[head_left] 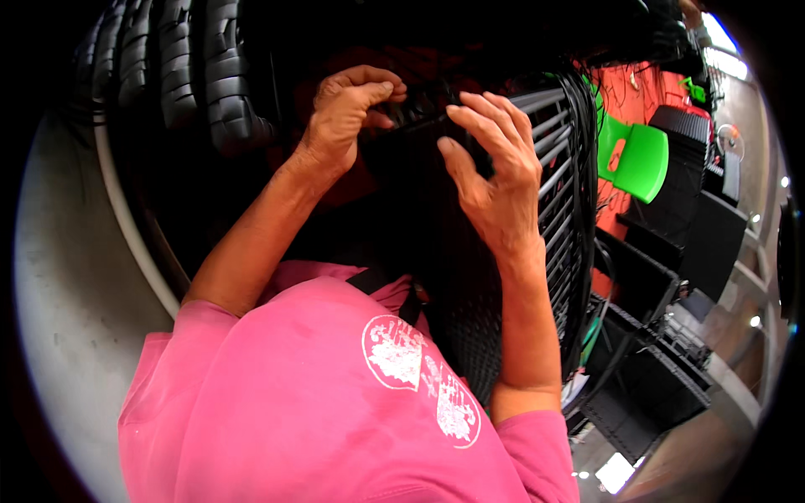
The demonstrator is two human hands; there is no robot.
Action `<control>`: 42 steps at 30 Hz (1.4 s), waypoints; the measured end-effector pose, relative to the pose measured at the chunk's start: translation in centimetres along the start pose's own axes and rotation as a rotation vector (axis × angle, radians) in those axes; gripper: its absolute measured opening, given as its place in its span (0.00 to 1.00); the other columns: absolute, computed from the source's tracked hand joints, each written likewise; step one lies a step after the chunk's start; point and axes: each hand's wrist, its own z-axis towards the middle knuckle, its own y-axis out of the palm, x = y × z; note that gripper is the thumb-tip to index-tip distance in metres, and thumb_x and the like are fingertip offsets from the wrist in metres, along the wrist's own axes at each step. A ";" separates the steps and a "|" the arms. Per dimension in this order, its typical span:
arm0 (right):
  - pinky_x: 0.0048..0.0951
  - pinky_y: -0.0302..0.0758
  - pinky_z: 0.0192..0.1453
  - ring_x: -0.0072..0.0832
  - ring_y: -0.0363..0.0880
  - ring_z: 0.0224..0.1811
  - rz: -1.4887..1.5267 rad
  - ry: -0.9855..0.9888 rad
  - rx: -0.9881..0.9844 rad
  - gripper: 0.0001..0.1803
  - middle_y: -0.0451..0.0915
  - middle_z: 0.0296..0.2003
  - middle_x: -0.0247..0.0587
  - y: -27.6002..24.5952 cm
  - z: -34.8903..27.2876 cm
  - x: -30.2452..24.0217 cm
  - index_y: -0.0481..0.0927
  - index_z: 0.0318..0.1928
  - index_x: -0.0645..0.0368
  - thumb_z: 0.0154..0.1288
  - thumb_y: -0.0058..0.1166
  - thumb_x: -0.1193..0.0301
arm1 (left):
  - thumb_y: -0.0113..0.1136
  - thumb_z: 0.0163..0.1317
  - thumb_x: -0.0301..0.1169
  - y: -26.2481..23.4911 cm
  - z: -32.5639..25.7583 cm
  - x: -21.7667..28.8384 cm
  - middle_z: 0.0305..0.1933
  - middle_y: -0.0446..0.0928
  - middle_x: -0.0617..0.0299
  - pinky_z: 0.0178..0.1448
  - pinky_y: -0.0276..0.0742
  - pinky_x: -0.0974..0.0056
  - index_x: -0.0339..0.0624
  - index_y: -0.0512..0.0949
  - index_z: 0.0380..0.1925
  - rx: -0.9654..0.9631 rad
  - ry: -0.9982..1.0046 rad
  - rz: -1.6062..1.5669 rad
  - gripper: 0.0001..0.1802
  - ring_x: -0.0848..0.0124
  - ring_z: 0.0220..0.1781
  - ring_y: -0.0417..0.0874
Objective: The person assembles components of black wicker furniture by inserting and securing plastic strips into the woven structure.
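The left hand (348, 117) pinches the top edge of a flat black ribbed plastic panel (453, 277) held upright against the chest, steadying it. The right hand (495, 180) spreads open-fingered over its face, pressing. Stacked black moulded plastic parts (180, 67) stand behind; a green plastic chair (635, 159) sits right.

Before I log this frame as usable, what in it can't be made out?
Head view only:
- Left hand: fingertips curl into the black ribbed plastic panel; grip hidden.
- Right hand: palm faces away, contact hidden.
- Panel's top: lost in shadow.
- Panel's lower end: behind the pink shirt.
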 end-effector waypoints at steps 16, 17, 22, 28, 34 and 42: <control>0.36 0.69 0.56 0.45 0.68 0.63 -0.026 0.181 -0.107 0.21 0.75 0.59 0.45 -1.3 0.1 -1.6 0.86 0.44 0.52 0.45 0.66 0.79 | 0.59 0.67 0.33 1.3 2.1 -3.8 0.48 0.78 0.65 0.60 0.70 0.68 0.37 0.81 0.46 -0.446 0.116 -0.104 0.13 0.76 0.53 0.76; 0.36 0.69 0.55 0.45 0.68 0.63 -0.029 0.180 -0.111 0.21 0.75 0.59 0.45 -1.3 0.3 -1.8 0.86 0.44 0.52 0.45 0.66 0.79 | 0.59 0.66 0.33 1.4 2.1 -3.8 0.49 0.79 0.65 0.61 0.70 0.68 0.37 0.81 0.47 -0.415 0.124 -0.152 0.14 0.76 0.53 0.76; 0.36 0.70 0.53 0.45 0.68 0.63 -0.023 0.206 -0.079 0.21 0.75 0.59 0.46 -1.3 -0.2 -1.3 0.86 0.44 0.52 0.45 0.67 0.79 | 0.62 0.64 0.31 1.5 4.0 -3.7 0.48 0.81 0.64 0.60 0.70 0.71 0.36 0.83 0.43 -0.620 -0.161 -0.119 0.11 0.76 0.52 0.78; 0.36 0.69 0.53 0.44 0.68 0.61 -0.019 0.203 -0.100 0.21 0.75 0.58 0.45 -1.2 0.4 -1.7 0.87 0.44 0.51 0.44 0.67 0.79 | 0.64 0.62 0.30 1.9 3.8 -2.9 0.36 0.83 0.67 0.51 0.73 0.73 0.39 0.84 0.36 -0.494 -0.190 -0.274 0.07 0.79 0.41 0.81; 0.35 0.69 0.54 0.42 0.69 0.61 -0.024 0.200 -0.095 0.20 0.75 0.58 0.47 -1.2 0.0 -1.6 0.86 0.44 0.54 0.46 0.67 0.79 | 0.66 0.60 0.31 2.3 3.7 -1.4 0.31 0.84 0.65 0.48 0.73 0.72 0.38 0.85 0.29 -0.590 -0.286 -0.214 0.07 0.80 0.37 0.81; 0.35 0.70 0.51 0.43 0.69 0.58 -0.025 0.220 -0.098 0.22 0.75 0.56 0.46 -0.9 0.3 -1.7 0.87 0.44 0.52 0.43 0.67 0.79 | 0.65 0.55 0.26 2.6 1.6 -1.2 0.34 0.85 0.59 0.48 0.76 0.69 0.36 0.85 0.31 -0.264 -0.209 -0.250 0.06 0.74 0.37 0.83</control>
